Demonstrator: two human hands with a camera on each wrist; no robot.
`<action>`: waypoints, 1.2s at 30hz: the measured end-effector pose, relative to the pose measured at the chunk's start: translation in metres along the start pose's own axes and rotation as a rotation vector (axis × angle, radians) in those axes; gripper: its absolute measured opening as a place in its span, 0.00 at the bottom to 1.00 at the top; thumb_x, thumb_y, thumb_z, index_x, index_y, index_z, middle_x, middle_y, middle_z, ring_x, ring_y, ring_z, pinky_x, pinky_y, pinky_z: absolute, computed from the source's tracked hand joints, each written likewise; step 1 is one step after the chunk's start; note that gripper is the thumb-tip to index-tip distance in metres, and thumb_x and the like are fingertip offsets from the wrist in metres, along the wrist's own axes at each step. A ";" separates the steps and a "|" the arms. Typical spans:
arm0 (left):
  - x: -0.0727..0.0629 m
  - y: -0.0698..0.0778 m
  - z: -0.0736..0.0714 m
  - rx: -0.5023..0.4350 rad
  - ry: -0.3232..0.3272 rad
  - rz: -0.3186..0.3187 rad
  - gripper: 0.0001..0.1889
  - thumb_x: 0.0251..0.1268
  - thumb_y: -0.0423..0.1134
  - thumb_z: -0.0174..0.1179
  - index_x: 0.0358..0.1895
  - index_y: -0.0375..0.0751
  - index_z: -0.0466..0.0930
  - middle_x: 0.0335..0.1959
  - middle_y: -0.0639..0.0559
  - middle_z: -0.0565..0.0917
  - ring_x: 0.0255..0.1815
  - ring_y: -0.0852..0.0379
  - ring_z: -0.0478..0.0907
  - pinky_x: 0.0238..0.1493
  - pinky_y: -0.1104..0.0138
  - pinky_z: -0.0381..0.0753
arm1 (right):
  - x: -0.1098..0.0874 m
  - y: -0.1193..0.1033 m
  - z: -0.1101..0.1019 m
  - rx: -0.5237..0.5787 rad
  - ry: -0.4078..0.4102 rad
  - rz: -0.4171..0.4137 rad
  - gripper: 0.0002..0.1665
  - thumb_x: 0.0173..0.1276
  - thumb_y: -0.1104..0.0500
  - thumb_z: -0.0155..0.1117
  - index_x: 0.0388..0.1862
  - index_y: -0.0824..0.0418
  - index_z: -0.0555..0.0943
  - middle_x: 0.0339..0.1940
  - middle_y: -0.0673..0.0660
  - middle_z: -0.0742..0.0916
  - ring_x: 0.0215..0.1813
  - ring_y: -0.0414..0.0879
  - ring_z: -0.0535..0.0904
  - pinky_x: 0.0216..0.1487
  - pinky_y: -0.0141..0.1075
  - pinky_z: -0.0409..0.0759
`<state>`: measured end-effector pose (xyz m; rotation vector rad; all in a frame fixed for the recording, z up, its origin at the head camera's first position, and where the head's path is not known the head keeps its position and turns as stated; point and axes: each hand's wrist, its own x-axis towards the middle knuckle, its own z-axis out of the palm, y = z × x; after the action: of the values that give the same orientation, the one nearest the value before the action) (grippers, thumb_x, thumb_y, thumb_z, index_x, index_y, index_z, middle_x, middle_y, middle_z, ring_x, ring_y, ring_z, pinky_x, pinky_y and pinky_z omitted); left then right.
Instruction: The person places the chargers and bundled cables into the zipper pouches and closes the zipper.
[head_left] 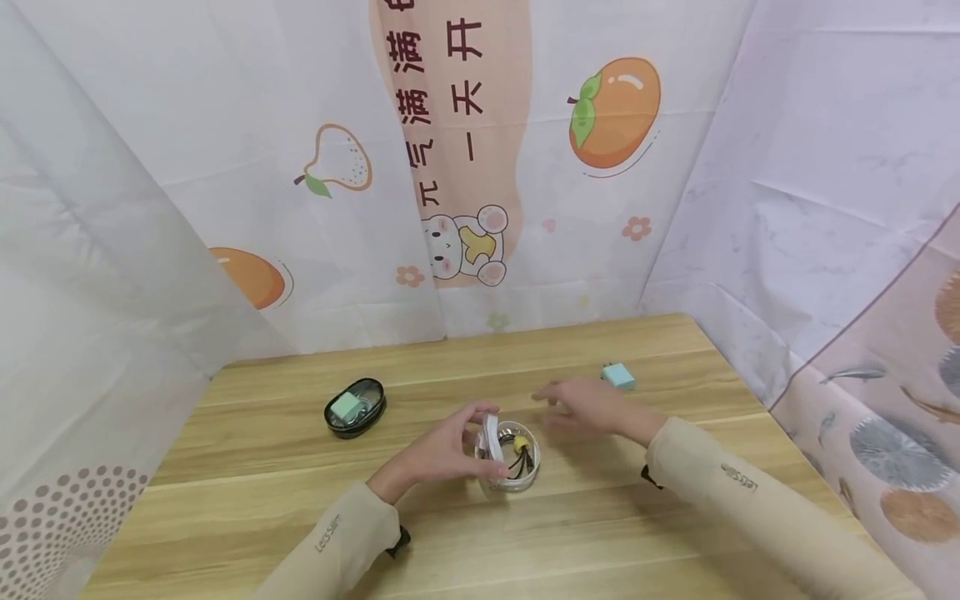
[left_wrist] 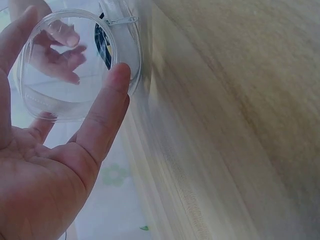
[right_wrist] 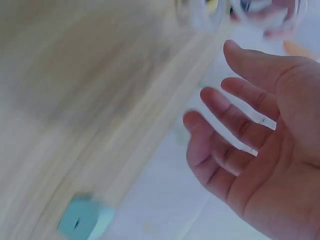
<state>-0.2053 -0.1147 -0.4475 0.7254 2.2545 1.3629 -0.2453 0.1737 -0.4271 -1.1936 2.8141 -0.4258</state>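
Observation:
A clear round zip case (head_left: 528, 479) stands on the table with a black cable and a yellow piece inside. Its transparent lid (left_wrist: 70, 102) is raised on edge, and a zip pull shows beside it in the left wrist view. My left hand (head_left: 442, 450) holds that lid by its rim between thumb and fingers. To the right of the case, my right hand (head_left: 588, 406) is in the air with loosely bent fingers and nothing in them. A light blue charger plug (head_left: 618, 376) lies just beyond the right hand.
Farther left on the wooden table (head_left: 247, 467) lies a black-rimmed oval case (head_left: 377, 406) with a pale green charger plug (head_left: 346, 407) and a cable in it. Printed white curtains (head_left: 330, 250) hang behind the table and at both sides.

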 end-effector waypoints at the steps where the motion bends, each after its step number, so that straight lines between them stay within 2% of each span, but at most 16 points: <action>1: 0.000 0.000 0.000 -0.001 0.002 0.001 0.47 0.53 0.50 0.78 0.75 0.50 0.62 0.65 0.43 0.73 0.52 0.51 0.80 0.47 0.59 0.82 | -0.003 0.006 -0.004 -0.032 0.015 0.019 0.27 0.66 0.57 0.73 0.62 0.67 0.80 0.51 0.64 0.86 0.48 0.56 0.84 0.47 0.48 0.85; 4: -0.001 -0.001 0.000 0.005 0.006 0.004 0.46 0.53 0.50 0.78 0.75 0.50 0.62 0.66 0.43 0.73 0.52 0.52 0.81 0.47 0.60 0.83 | -0.012 0.026 -0.015 -0.081 0.055 0.059 0.32 0.62 0.56 0.77 0.62 0.69 0.79 0.53 0.67 0.84 0.51 0.61 0.82 0.52 0.54 0.82; 6: -0.001 -0.002 0.000 0.002 0.006 0.006 0.46 0.54 0.49 0.78 0.75 0.50 0.62 0.66 0.43 0.73 0.52 0.52 0.81 0.47 0.60 0.83 | -0.019 0.038 -0.020 -0.063 0.059 0.086 0.35 0.60 0.57 0.78 0.64 0.70 0.77 0.55 0.70 0.82 0.55 0.65 0.79 0.56 0.57 0.79; 10: -0.001 -0.003 0.001 -0.003 0.001 0.011 0.46 0.54 0.49 0.78 0.75 0.50 0.63 0.66 0.43 0.73 0.52 0.53 0.81 0.46 0.61 0.83 | -0.035 0.060 -0.029 -0.009 0.000 0.142 0.42 0.61 0.58 0.78 0.69 0.73 0.72 0.63 0.75 0.77 0.63 0.72 0.73 0.62 0.63 0.73; 15: -0.001 -0.004 0.001 0.013 0.002 0.022 0.46 0.53 0.50 0.78 0.74 0.50 0.63 0.65 0.43 0.74 0.52 0.52 0.81 0.46 0.60 0.83 | -0.050 0.077 -0.033 0.019 -0.062 0.223 0.47 0.60 0.58 0.79 0.72 0.73 0.67 0.67 0.76 0.73 0.67 0.74 0.68 0.63 0.65 0.70; 21: -0.001 -0.005 0.001 0.022 0.011 0.016 0.46 0.52 0.52 0.79 0.74 0.51 0.63 0.65 0.45 0.74 0.53 0.53 0.80 0.49 0.59 0.81 | -0.051 0.091 -0.028 0.030 -0.049 0.269 0.43 0.59 0.62 0.78 0.71 0.72 0.70 0.65 0.76 0.75 0.63 0.72 0.72 0.58 0.64 0.75; 28: -0.001 -0.005 0.001 -0.005 -0.002 0.030 0.45 0.54 0.50 0.78 0.74 0.49 0.63 0.65 0.41 0.72 0.52 0.52 0.81 0.49 0.58 0.81 | -0.048 0.101 -0.016 -0.030 0.039 0.260 0.29 0.61 0.65 0.76 0.60 0.70 0.80 0.50 0.67 0.83 0.48 0.59 0.80 0.48 0.53 0.82; 36: -0.002 -0.005 0.001 0.000 0.006 0.006 0.45 0.53 0.51 0.78 0.74 0.53 0.63 0.64 0.47 0.73 0.53 0.53 0.80 0.50 0.58 0.81 | -0.048 0.099 -0.013 -0.041 0.057 0.290 0.30 0.57 0.64 0.79 0.58 0.69 0.81 0.48 0.65 0.84 0.45 0.57 0.81 0.46 0.52 0.82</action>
<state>-0.2043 -0.1170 -0.4521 0.7298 2.2585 1.3699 -0.2829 0.2760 -0.4447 -0.7710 2.9929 -0.3882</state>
